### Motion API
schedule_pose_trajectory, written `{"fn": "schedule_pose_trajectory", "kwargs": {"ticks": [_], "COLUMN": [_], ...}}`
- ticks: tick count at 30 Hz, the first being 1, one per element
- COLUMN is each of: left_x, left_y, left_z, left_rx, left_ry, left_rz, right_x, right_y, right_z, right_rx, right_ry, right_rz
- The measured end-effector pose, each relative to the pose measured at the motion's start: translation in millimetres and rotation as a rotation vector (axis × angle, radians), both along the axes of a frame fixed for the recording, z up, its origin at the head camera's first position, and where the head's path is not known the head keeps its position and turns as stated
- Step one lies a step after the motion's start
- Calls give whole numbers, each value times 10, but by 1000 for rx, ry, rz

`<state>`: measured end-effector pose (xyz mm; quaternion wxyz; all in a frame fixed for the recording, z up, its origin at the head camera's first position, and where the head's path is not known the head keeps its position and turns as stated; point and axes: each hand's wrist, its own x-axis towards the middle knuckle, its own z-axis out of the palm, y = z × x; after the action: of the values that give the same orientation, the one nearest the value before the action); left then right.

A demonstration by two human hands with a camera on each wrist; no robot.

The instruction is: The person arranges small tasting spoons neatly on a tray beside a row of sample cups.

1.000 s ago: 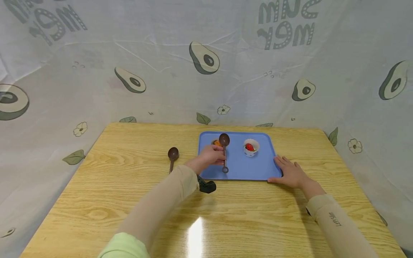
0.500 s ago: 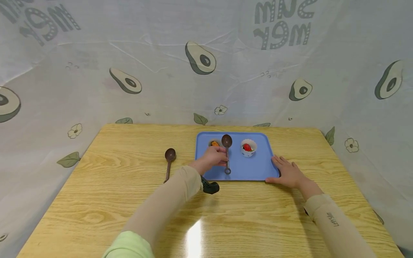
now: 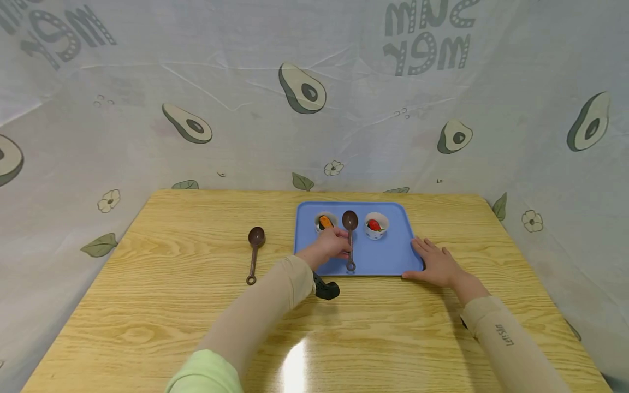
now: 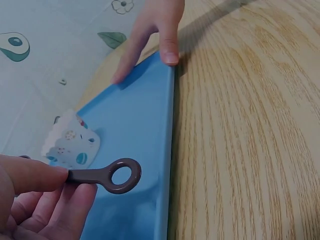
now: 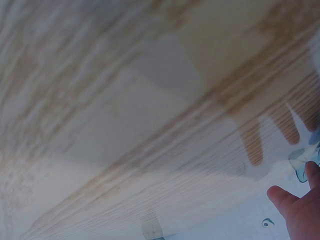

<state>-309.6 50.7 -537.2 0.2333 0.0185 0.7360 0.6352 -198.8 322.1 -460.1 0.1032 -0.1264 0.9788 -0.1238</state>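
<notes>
My left hand point(image 3: 330, 244) pinches the handle of a brown spoon point(image 3: 350, 220) between thumb and fingers. The spoon is over the blue tray point(image 3: 388, 262), its bowl pointing to the far side and its ring end towards me; whether it touches the tray I cannot tell. Left of the bowl, a small paper cup point(image 3: 334, 216) holds an orange-and-black piece point(image 3: 325, 222), partly hidden by my hand. A second paper cup point(image 3: 375, 234), with a red piece point(image 3: 374, 225) inside, stands to the right. My right hand point(image 3: 439, 266) rests with straight, spread fingers at the tray's near right corner.
Another brown spoon point(image 3: 254, 255) lies on the wooden table point(image 3: 162, 284) left of the tray. A patterned white cloth point(image 3: 236, 136) hangs behind the table and along its sides. A black wrist device point(image 3: 326, 289) sticks out below my left wrist.
My left hand has brought the spoon to the right and slightly nearer to me, uncovering more of the left cup. The right hand stays at the tray's corner. The head view has shifted slightly.
</notes>
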Motion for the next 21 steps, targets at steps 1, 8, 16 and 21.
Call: {"fn": "schedule_pose_trajectory", "kwargs": {"ticks": [1,8,16,21], "left_x": [-11,519,618,583], "left_y": [15,-13,-20,-2], "left_z": [-21,856,980,896], "left_rx": [-8,-110,-96,-105], "left_ry": [-7,-50,-76,-72], "left_rz": [0,52,81,95], "right_x": [0,-3,6,10], "right_y": [2,8,0,-3], "right_z": [-4,-8,10,16], "right_rx": [-1,-7,-6,-11], "right_ry": [-2,-15,-6,-10], "right_rz": [-1,-14,-13,-14]}}
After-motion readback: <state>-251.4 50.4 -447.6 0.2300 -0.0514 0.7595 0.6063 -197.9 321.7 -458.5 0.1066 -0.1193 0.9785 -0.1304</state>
